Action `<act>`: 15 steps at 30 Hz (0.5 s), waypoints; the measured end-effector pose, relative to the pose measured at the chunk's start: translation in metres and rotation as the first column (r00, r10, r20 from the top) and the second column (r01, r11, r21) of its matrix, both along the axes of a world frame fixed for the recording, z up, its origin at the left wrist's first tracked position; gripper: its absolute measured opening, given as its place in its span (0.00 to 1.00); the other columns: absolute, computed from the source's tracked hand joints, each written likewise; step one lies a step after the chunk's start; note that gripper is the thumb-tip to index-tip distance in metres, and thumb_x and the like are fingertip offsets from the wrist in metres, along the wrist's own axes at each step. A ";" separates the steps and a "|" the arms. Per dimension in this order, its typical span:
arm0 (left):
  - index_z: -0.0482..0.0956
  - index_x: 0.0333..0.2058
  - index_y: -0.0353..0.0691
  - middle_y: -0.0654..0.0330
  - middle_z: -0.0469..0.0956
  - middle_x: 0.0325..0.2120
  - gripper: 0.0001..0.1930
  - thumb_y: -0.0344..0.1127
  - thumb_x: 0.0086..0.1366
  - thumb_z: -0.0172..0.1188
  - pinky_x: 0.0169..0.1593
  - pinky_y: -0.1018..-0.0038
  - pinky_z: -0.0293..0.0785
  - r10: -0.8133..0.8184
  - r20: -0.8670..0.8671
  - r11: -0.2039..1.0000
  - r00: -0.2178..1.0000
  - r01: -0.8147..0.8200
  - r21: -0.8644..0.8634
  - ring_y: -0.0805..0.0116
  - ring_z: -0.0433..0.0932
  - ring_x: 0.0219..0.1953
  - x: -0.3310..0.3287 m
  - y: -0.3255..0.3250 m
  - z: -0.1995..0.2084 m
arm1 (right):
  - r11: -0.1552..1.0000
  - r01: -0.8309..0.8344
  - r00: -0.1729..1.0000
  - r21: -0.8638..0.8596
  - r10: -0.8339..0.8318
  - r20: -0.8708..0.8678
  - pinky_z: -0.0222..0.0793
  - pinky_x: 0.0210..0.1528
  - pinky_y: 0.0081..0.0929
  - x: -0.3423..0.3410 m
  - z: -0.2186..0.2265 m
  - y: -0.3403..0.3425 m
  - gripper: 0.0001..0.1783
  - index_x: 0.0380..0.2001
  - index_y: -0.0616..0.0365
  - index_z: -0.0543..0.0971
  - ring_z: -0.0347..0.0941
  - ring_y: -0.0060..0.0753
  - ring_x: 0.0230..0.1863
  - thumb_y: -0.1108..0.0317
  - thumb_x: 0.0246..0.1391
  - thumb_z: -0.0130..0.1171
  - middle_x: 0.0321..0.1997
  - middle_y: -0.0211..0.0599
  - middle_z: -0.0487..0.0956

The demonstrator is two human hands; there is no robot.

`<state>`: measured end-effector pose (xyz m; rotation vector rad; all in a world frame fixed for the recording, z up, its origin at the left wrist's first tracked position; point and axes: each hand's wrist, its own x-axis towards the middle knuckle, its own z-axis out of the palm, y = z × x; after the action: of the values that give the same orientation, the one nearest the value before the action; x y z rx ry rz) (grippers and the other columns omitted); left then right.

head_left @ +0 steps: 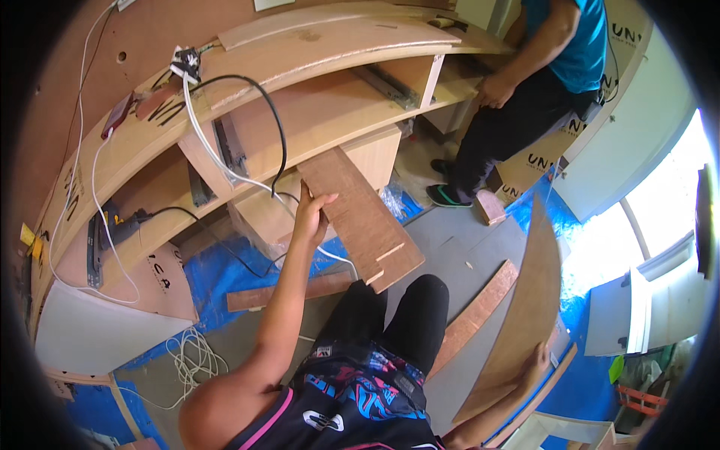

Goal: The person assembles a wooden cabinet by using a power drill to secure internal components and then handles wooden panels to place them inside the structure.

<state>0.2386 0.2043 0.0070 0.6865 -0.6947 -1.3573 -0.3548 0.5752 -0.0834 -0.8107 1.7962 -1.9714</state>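
At frame centre the left hand (311, 214) grips a notched board (360, 217) for fitting into the shelf unit (315, 112); lower right, the right hand (536, 358) steadies a curved panel (525, 315); next calls for aligning the board

Flat brown cardboard sheets (536, 161) with dark printing lean against the white wall behind the other person's legs. Another printed cardboard piece (165, 274) leans at the cabinet's lower left end, above the blue floor sheet. A small yellow tag (27, 234) sits at the cabinet's far left edge.
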 end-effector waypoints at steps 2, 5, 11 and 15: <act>0.50 0.73 0.46 0.52 0.70 0.61 0.48 0.20 0.56 0.64 0.63 0.60 0.77 0.038 -0.015 0.999 0.999 -0.038 -0.006 0.56 0.74 0.63 0.001 -0.002 0.000 | 0.997 -0.070 0.995 0.015 0.069 0.071 0.72 0.55 0.33 -0.013 0.080 -0.038 0.23 0.56 0.66 0.78 0.78 0.32 0.49 0.56 0.71 0.59 0.50 0.39 0.83; 0.48 0.73 0.46 0.50 0.68 0.62 0.49 0.20 0.57 0.65 0.62 0.61 0.77 -0.001 -0.020 1.000 1.000 0.001 -0.005 0.55 0.73 0.64 0.002 -0.001 0.000 | 0.880 -0.438 0.896 0.185 0.411 0.165 0.71 0.63 0.32 -0.002 0.162 -0.094 0.28 0.62 0.70 0.75 0.78 0.35 0.56 0.55 0.72 0.57 0.58 0.44 0.81; 0.57 0.72 0.46 0.57 0.73 0.63 0.35 0.35 0.71 0.62 0.59 0.67 0.79 0.089 -0.162 0.991 0.983 -0.071 0.113 0.62 0.76 0.62 -0.008 0.015 -0.012 | 0.654 -0.622 0.783 0.431 0.540 0.310 0.74 0.57 0.28 0.098 0.211 -0.173 0.27 0.61 0.71 0.76 0.79 0.31 0.53 0.58 0.70 0.59 0.55 0.44 0.83; 0.65 0.69 0.47 0.59 0.76 0.61 0.28 0.50 0.76 0.56 0.61 0.63 0.75 -0.009 -0.349 0.996 0.937 0.038 0.076 0.63 0.76 0.61 -0.018 0.025 -0.017 | 0.502 -0.733 0.673 0.459 0.635 0.380 0.76 0.49 0.25 0.156 0.229 -0.192 0.25 0.59 0.71 0.77 0.81 0.27 0.44 0.59 0.70 0.59 0.47 0.41 0.85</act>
<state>0.2207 0.2297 -0.0098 0.4830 -0.3651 -1.4883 -0.1992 0.3827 0.1452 -0.9144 1.4826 -0.8507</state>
